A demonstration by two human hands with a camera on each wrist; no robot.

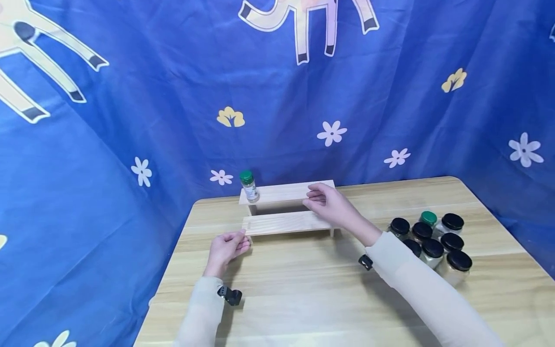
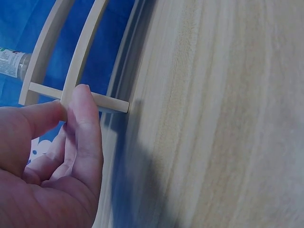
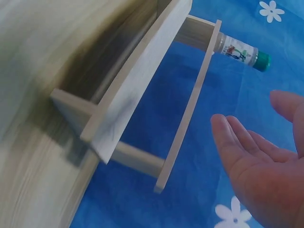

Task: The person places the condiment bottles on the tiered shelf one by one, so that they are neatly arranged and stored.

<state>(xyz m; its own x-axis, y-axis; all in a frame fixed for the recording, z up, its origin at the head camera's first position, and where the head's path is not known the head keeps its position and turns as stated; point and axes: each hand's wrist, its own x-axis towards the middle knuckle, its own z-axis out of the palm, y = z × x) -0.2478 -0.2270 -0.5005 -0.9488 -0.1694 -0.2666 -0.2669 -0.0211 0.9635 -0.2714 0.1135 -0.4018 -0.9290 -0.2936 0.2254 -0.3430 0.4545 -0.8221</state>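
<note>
Head: the shelf (image 1: 286, 223) stands mid-frame, a bottle (image 1: 250, 188) on its top-left end. Left wrist: the left hand (image 2: 59, 183) pinches the lower board (image 2: 82, 52); light, even pressure should avoid tipping. Right wrist: the right hand (image 3: 266, 173), lower right, is relaxed, empty, off the shelf.

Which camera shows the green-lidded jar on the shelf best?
Right wrist view: the jar shows both its printed label and green lid up close. The head view shows it whole but small, on the shelf; the left wrist view cuts off its lid.
</note>
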